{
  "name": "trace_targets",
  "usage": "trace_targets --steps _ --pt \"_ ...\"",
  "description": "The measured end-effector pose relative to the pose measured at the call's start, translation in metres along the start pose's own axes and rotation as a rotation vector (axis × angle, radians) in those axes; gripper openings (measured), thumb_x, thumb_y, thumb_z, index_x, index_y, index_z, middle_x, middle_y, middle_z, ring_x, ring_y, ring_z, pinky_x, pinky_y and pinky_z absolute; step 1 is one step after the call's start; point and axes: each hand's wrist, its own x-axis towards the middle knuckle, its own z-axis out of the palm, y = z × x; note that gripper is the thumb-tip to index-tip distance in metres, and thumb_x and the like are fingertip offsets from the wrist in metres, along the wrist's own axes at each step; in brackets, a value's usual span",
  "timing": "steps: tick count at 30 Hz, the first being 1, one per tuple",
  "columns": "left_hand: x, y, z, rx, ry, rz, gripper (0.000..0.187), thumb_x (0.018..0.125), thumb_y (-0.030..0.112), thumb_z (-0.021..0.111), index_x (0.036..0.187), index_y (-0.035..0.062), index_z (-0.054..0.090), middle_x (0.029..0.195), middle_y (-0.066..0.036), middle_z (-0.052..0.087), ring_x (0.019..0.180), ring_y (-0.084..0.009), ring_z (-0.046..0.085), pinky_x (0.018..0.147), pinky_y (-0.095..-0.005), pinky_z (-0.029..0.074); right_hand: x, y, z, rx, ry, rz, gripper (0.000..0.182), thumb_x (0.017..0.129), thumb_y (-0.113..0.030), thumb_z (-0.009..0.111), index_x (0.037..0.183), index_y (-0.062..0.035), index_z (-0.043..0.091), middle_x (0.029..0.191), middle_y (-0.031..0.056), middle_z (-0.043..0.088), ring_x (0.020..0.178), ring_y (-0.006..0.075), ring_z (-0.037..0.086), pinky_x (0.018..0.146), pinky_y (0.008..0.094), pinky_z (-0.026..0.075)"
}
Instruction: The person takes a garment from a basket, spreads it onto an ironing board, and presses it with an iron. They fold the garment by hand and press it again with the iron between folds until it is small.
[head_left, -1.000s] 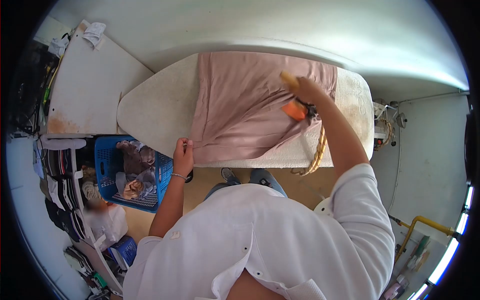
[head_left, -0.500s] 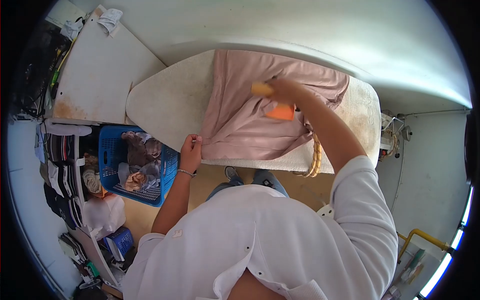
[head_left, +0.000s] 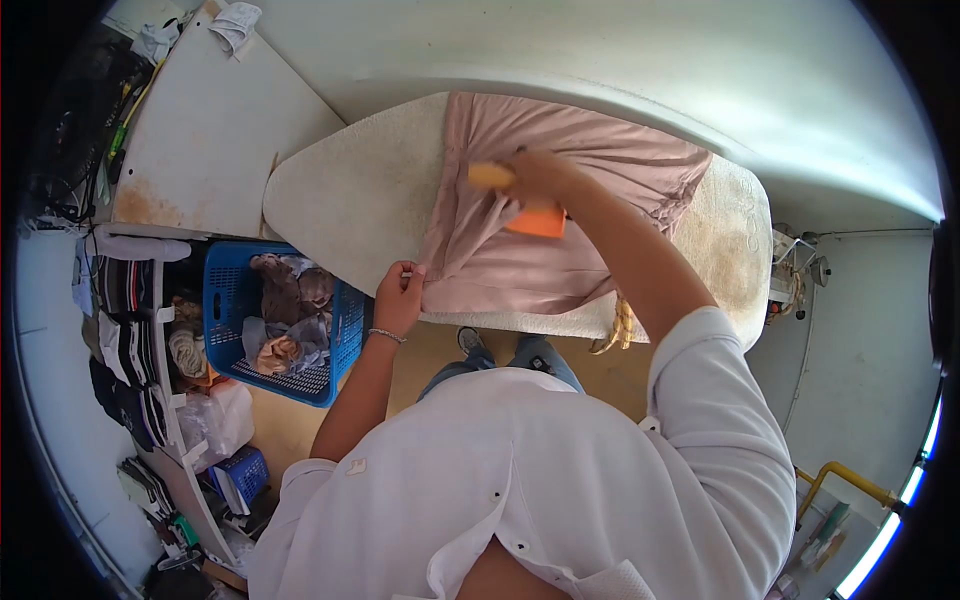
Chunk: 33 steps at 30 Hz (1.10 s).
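A dusty-pink satiny garment (head_left: 530, 278) lies wrinkled across the ironing board (head_left: 335, 190), its left edge fairly straight. My right hand (head_left: 545, 182) is closed around an iron (head_left: 537, 222), which rests over the middle-left of the cloth. The iron's orange body shows below the hand, and its blurred yellowish handle end pokes out to the left. At the garment's near left corner, my left hand (head_left: 398, 290) pinches the edge of the fabric. A yellow patterned cord (head_left: 622, 325) hangs by the board's near edge, partly behind my right forearm.
A blue plastic basket (head_left: 345, 345) of crumpled clothes stands on the floor at left. Behind it is a stained white table (head_left: 215, 130), with shelves of folded clothes (head_left: 130, 350) nearer. A white wall (head_left: 500, 45) runs along the board's far side.
My right hand has slid the iron leftward over the pink cloth, toward its left edge. The left hand keeps its pinch at the corner. The whole view has shifted slightly.
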Motion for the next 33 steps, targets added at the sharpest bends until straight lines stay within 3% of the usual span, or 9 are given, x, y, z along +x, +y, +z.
trace_targets --steps 1,7,13,18,21,23,27,31,33 --pt "0.000 0.003 -0.003 0.008 0.019 -0.014 0.023 0.092 0.028 0.059 0.096 0.0053 0.054 0.059 0.002 0.052 0.051 -0.0053 0.043 0.046 -0.0238 0.035 -0.007 0.000 0.012 -0.201 -0.039 -0.187 0.035 0.081 -0.030 0.061 0.113 -0.0165 0.062 0.105 0.0090 0.066 0.099 0.0278 0.063 0.084 0.0426 0.050" --pt "-0.009 0.010 -0.009 0.232 0.088 0.047 0.026 0.086 0.025 0.066 0.097 0.0053 0.052 0.056 -0.002 0.054 0.049 -0.0086 0.049 0.048 -0.0266 0.038 -0.057 -0.030 0.035 -0.168 -0.170 -0.163 0.033 0.082 -0.030 0.057 0.113 -0.0177 0.062 0.105 0.0090 0.066 0.101 0.0288 0.062 0.086 0.0433 0.049" --pt "-0.013 0.010 -0.011 0.262 0.107 0.088 0.028 0.086 0.025 0.066 0.099 0.0060 0.050 0.055 -0.005 0.056 0.049 -0.0135 0.053 0.050 -0.0295 0.041 -0.031 -0.004 0.003 0.120 0.157 0.229 0.033 0.082 -0.031 0.058 0.111 -0.0159 0.062 0.102 0.0096 0.067 0.097 0.0302 0.063 0.084 0.0404 0.050" --pt "-0.008 0.004 -0.017 0.315 0.096 0.139 0.030 0.086 0.027 0.065 0.100 0.0063 0.049 0.056 -0.007 0.058 0.050 -0.0197 0.057 0.052 -0.0332 0.043 -0.068 -0.002 0.032 -0.125 -0.040 -0.059 0.038 0.079 -0.034 0.063 0.112 -0.0157 0.061 0.106 0.0100 0.065 0.102 0.0297 0.061 0.084 0.0408 0.049" --pt "0.000 -0.007 -0.021 0.439 0.080 0.251 0.028 0.086 0.024 0.065 0.100 0.0065 0.048 0.054 -0.005 0.055 0.048 -0.0149 0.051 0.050 -0.0306 0.041 -0.116 -0.011 0.058 -0.049 -0.050 -0.027 0.048 0.077 -0.036 0.066 0.120 -0.0157 0.057 0.107 0.0100 0.065 0.104 0.0298 0.060 0.084 0.0411 0.049" --pt "0.005 -0.013 -0.027 0.584 0.055 0.249 0.029 0.086 0.024 0.065 0.101 0.0069 0.048 0.058 -0.006 0.056 0.053 -0.0165 0.054 0.053 -0.0327 0.043 -0.148 -0.010 0.061 0.126 -0.050 0.105 0.057 0.078 -0.036 0.067 0.128 -0.0158 0.050 0.106 0.0106 0.065 0.101 0.0326 0.061 0.084 0.0422 0.049" --pt "0.016 -0.019 -0.039 0.544 0.092 0.239 0.036 0.085 0.028 0.066 0.106 0.0051 0.048 0.070 -0.010 0.060 0.063 -0.0256 0.060 0.062 -0.0367 0.047 -0.232 0.061 0.068 0.538 0.378 0.336 0.059 0.080 -0.031 0.068 0.130 -0.0110 0.045 0.099 0.0183 0.065 0.091 0.0317 0.064 0.079 0.0414 0.048" --pt "0.035 -0.049 -0.037 0.438 0.170 0.193 0.038 0.085 0.028 0.065 0.110 0.0036 0.050 0.089 -0.014 0.059 0.076 -0.0271 0.060 0.071 -0.0361 0.049 -0.316 0.155 0.051 0.721 0.559 0.857 0.057 0.083 -0.028 0.067 0.124 0.0048 0.042 0.081 0.0163 0.062 0.062 0.0204 0.059 0.052 0.0344 0.048" --pt "0.031 -0.048 -0.024 0.482 0.193 0.193 0.038 0.086 0.028 0.065 0.111 0.0032 0.051 0.096 -0.015 0.058 0.081 -0.0273 0.060 0.074 -0.0363 0.049 -0.346 0.260 0.078 0.727 0.611 0.997 0.064 0.082 -0.030 0.068 0.118 0.0135 0.039 0.076 0.0158 0.062 0.052 0.0189 0.057 0.042 0.0337 0.043"
